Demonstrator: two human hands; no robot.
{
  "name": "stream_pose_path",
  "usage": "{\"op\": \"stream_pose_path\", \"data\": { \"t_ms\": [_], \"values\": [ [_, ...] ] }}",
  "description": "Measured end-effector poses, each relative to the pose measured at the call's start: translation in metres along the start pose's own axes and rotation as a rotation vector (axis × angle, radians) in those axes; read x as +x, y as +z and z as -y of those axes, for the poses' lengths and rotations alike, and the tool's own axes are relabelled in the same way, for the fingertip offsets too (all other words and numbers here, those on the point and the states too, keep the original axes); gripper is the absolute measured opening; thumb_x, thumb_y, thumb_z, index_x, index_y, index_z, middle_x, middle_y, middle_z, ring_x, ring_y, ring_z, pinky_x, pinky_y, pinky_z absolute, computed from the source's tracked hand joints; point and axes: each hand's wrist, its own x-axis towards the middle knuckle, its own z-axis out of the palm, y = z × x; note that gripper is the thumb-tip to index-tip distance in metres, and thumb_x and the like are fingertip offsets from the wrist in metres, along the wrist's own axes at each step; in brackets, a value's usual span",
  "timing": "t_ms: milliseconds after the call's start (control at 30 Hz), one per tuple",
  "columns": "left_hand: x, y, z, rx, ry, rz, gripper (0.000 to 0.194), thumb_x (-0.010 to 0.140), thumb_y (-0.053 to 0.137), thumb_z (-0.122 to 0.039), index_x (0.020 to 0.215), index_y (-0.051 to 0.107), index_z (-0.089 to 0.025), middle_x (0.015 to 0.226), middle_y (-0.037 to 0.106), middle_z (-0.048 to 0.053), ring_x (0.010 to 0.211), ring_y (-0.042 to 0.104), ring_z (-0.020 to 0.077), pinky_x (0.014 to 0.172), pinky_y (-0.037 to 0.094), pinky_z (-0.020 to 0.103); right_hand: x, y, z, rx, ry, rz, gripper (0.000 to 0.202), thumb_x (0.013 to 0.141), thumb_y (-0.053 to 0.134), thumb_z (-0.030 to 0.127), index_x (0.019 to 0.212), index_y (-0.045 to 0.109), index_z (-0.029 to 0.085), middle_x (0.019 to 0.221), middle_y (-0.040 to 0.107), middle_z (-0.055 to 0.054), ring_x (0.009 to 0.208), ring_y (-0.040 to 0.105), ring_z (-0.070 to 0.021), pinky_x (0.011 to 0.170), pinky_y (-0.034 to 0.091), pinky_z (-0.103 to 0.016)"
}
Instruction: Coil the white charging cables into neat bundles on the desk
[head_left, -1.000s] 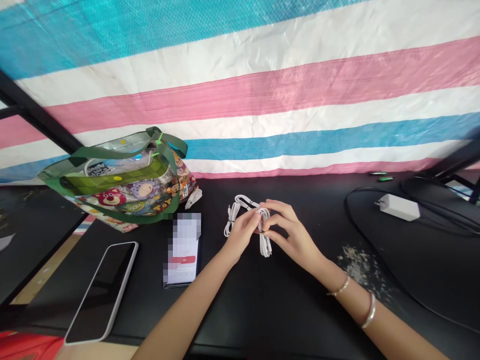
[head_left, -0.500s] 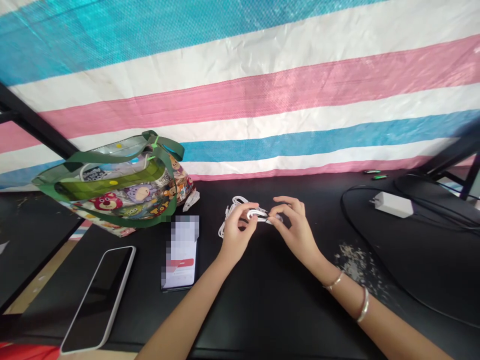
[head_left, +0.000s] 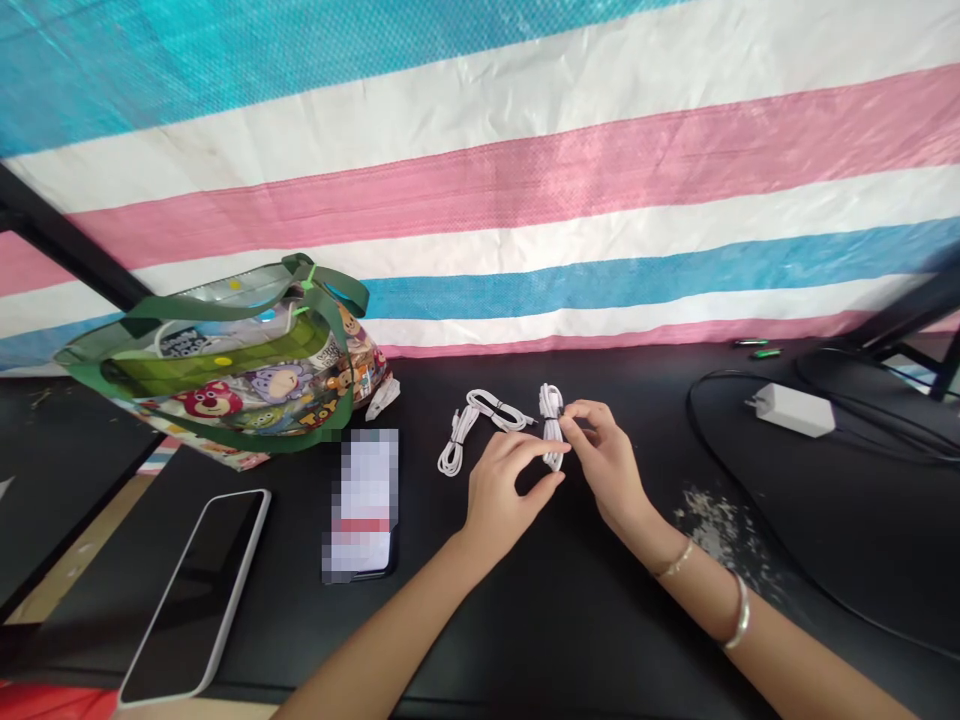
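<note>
Left hand (head_left: pixel 501 488), thumb and fingers apart, was at the lower part of one tied white cable (head_left: pixel 551 405); right hand (head_left: pixel 611 468) pinched its side. Left to right, the black counter (head_left: pixel 525 620) bore one dark-screened phone (head_left: pixel 199 595), one bag (head_left: pixel 247 390), one lit phone (head_left: pixel 365 495), two other tied cables (head_left: pixel 454 447) and one white adapter (head_left: pixel 795 410).

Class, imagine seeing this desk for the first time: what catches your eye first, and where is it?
Probably the striped sheet in blue, white and pink, filling the background behind the black desk. Next, the green-handled cartoon bag at the desk's left. Then the two hands, left and right, at a white cable bundle near the middle.
</note>
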Motion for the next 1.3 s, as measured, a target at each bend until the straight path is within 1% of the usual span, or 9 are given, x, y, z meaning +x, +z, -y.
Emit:
{"op": "stream_pose_path", "data": {
  "t_ms": [133, 233, 333, 433, 533, 733, 933, 1100, 1300],
  "values": [
    [0.000, -0.002, -0.002, -0.192, -0.022, 0.041, 0.015, 0.085, 0.053, -0.019, 0.096, 0.061, -0.022, 0.087, 0.068, 0.002, 0.083, 0.061, 0.0165, 0.080, 0.049, 0.031, -0.005, 0.001, 0.006, 0.036, -0.086, 0.049, 0.020, 0.078, 0.060, 0.041, 0.076, 0.058, 0.022, 0.074, 0.058, 0.000, 0.066, 0.055, -0.0151, 0.062, 0.046, -0.029],
    [-0.001, -0.002, -0.002, -0.422, -0.185, 0.048, 0.013, 0.086, 0.050, -0.025, 0.098, 0.050, -0.020, 0.079, 0.066, 0.001, 0.076, 0.063, 0.0148, 0.078, 0.049, 0.030, -0.008, 0.001, 0.011, 0.002, -0.220, 0.090, 0.015, 0.082, 0.058, 0.037, 0.078, 0.057, 0.022, 0.077, 0.059, -0.001, 0.069, 0.056, -0.0155, 0.064, 0.046, -0.029],
    [0.000, -0.002, 0.002, -0.586, -0.329, 0.046, 0.022, 0.087, 0.049, -0.036, 0.101, 0.043, -0.020, 0.067, 0.061, -0.002, 0.068, 0.062, 0.0148, 0.071, 0.050, 0.029, -0.008, 0.000, 0.015, -0.050, -0.344, 0.147, 0.014, 0.085, 0.057, 0.035, 0.077, 0.056, 0.023, 0.075, 0.059, -0.001, 0.073, 0.056, -0.0169, 0.068, 0.046, -0.030],
    [0.004, -0.002, 0.006, -0.620, -0.402, 0.049, 0.032, 0.085, 0.050, -0.043, 0.105, 0.047, -0.018, 0.066, 0.061, -0.002, 0.064, 0.061, 0.0151, 0.065, 0.050, 0.028, -0.007, -0.001, 0.020, -0.081, -0.439, 0.231, 0.016, 0.087, 0.056, 0.036, 0.076, 0.056, 0.023, 0.074, 0.060, -0.001, 0.074, 0.057, -0.0181, 0.069, 0.046, -0.031],
    [0.007, -0.004, 0.007, -0.603, -0.427, 0.074, 0.032, 0.084, 0.051, -0.042, 0.101, 0.056, -0.016, 0.078, 0.065, 0.003, 0.067, 0.061, 0.0146, 0.062, 0.049, 0.026, -0.006, -0.001, 0.023, -0.104, -0.483, 0.306, 0.019, 0.087, 0.056, 0.038, 0.075, 0.056, 0.023, 0.075, 0.061, -0.002, 0.075, 0.057, -0.0190, 0.069, 0.045, -0.032],
    [0.007, -0.006, 0.002, -0.407, -0.314, -0.049, 0.021, 0.080, 0.054, -0.027, 0.097, 0.063, -0.018, 0.094, 0.069, 0.004, 0.073, 0.061, 0.0132, 0.058, 0.047, 0.021, -0.005, 0.001, 0.015, -0.151, -0.381, 0.244, 0.027, 0.086, 0.053, 0.046, 0.073, 0.057, 0.024, 0.076, 0.060, -0.003, 0.076, 0.055, -0.0203, 0.072, 0.044, -0.036],
    [0.003, -0.005, 0.003, -0.199, -0.146, -0.140, 0.017, 0.080, 0.056, -0.022, 0.096, 0.064, -0.020, 0.095, 0.071, 0.005, 0.080, 0.062, 0.0151, 0.065, 0.049, 0.024, -0.006, 0.005, 0.004, -0.042, -0.103, 0.209, 0.031, 0.079, 0.057, 0.054, 0.072, 0.059, 0.024, 0.090, 0.057, -0.005, 0.090, 0.054, -0.0234, 0.083, 0.043, -0.041],
    [0.001, -0.004, 0.002, -0.121, -0.096, -0.096, 0.024, 0.079, 0.057, -0.015, 0.100, 0.063, -0.023, 0.094, 0.071, 0.003, 0.082, 0.061, 0.0157, 0.069, 0.051, 0.026, -0.006, 0.003, 0.003, 0.058, 0.022, 0.230, 0.033, 0.076, 0.059, 0.057, 0.075, 0.060, 0.024, 0.099, 0.054, -0.006, 0.095, 0.054, -0.0231, 0.084, 0.044, -0.038],
    [0.001, -0.006, 0.001, -0.074, -0.033, 0.001, 0.029, 0.073, 0.064, -0.016, 0.101, 0.062, -0.023, 0.093, 0.070, 0.002, 0.084, 0.059, 0.0180, 0.077, 0.050, 0.032, -0.005, 0.001, 0.003, 0.014, -0.047, 0.232, 0.032, 0.077, 0.058, 0.056, 0.075, 0.059, 0.024, 0.095, 0.054, -0.005, 0.090, 0.053, -0.0224, 0.079, 0.045, -0.039]
  ]
}}
